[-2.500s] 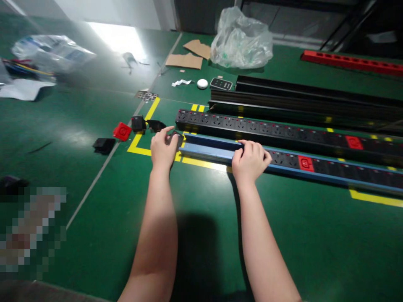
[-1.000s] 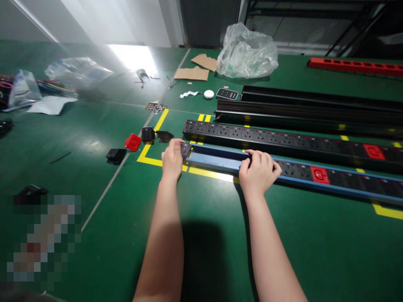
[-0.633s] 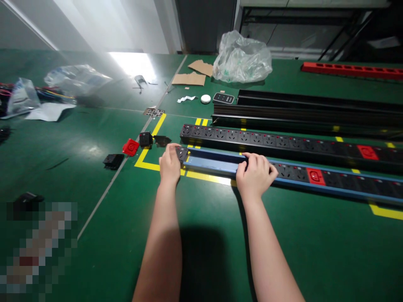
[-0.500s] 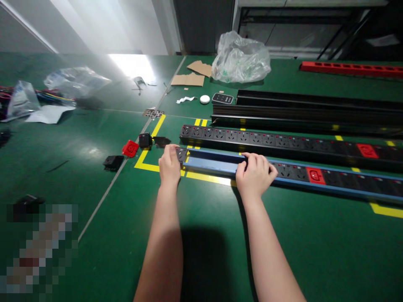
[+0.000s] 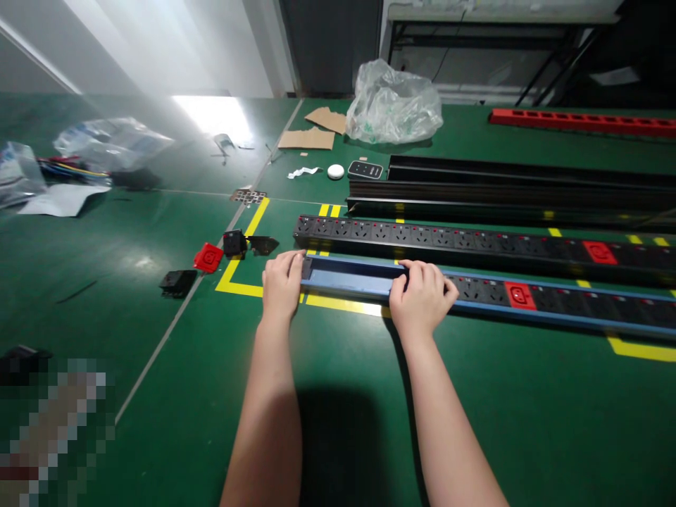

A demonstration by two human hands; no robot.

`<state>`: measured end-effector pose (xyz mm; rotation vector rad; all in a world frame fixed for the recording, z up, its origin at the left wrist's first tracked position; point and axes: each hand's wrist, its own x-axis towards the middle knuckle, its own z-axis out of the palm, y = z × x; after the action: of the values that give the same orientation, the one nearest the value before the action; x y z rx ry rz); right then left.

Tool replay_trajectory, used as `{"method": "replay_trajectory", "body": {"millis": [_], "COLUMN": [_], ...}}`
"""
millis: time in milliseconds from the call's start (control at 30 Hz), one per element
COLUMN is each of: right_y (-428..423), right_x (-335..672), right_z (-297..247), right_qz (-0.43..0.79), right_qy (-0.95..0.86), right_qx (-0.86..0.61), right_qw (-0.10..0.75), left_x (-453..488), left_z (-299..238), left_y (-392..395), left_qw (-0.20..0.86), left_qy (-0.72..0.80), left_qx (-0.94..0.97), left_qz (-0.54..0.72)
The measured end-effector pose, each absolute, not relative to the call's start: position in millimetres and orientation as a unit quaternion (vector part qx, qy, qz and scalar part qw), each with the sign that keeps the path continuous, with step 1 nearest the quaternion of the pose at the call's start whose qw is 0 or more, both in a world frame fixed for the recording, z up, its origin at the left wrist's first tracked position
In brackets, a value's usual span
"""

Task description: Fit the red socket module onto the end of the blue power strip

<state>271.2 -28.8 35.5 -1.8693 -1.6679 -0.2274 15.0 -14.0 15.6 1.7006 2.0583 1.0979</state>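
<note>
A long blue channel rail (image 5: 346,281) lies across the green surface, with black socket modules and one red socket module (image 5: 520,296) seated in its right part. My left hand (image 5: 281,285) is closed around a black socket module (image 5: 306,267) at the rail's left end; most of this module is now inside the channel and my fingers hide part of it. My right hand (image 5: 422,299) grips the rail further right, fingers over the far wall and thumb side near. Between my hands the channel shows its bare inside.
Behind the rail lies a finished-looking black socket strip (image 5: 422,236), then black rails (image 5: 475,193). To the left are a loose red module (image 5: 208,258) and black modules (image 5: 178,282). A plastic bag (image 5: 393,105), remote control (image 5: 365,170) and red strip (image 5: 581,123) lie farther back.
The black socket module under my left hand has slid right, further into the channel, with my left hand covering the rail's end. My right hand keeps its grip. The view has shifted slightly.
</note>
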Motion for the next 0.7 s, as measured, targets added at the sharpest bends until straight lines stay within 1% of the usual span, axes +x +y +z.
{"method": "replay_trajectory", "body": {"millis": [167,367,567,633,700], "right_y": [-29.6,-29.6,-28.9,-29.0,-28.9], "right_x": [271.3,271.2,271.1,270.9,271.2], "right_z": [35.5,35.3,34.5,34.4,34.4], "right_qz": [-0.078,-0.086,-0.094,-0.096,-0.097], "right_qy": [-0.630,-0.627,-0.629,-0.630,-0.630], "right_qx": [-0.710,-0.710,-0.708,-0.707,-0.706], "right_qw": [0.306,0.309,0.307,0.308,0.310], "left_x": [8.6,12.0,19.9,20.2,20.9], "left_z": [10.6,14.1,16.9,18.3,20.7], "left_y": [-12.7,-15.7,-15.7,-15.0,-14.1], "left_qw": [0.160,0.167,0.111,0.110,0.133], "left_qy": [0.680,0.623,0.664,0.667,0.649], "left_qx": [0.602,0.678,0.642,0.642,0.660], "left_qz": [0.387,0.351,0.368,0.362,0.354]}}
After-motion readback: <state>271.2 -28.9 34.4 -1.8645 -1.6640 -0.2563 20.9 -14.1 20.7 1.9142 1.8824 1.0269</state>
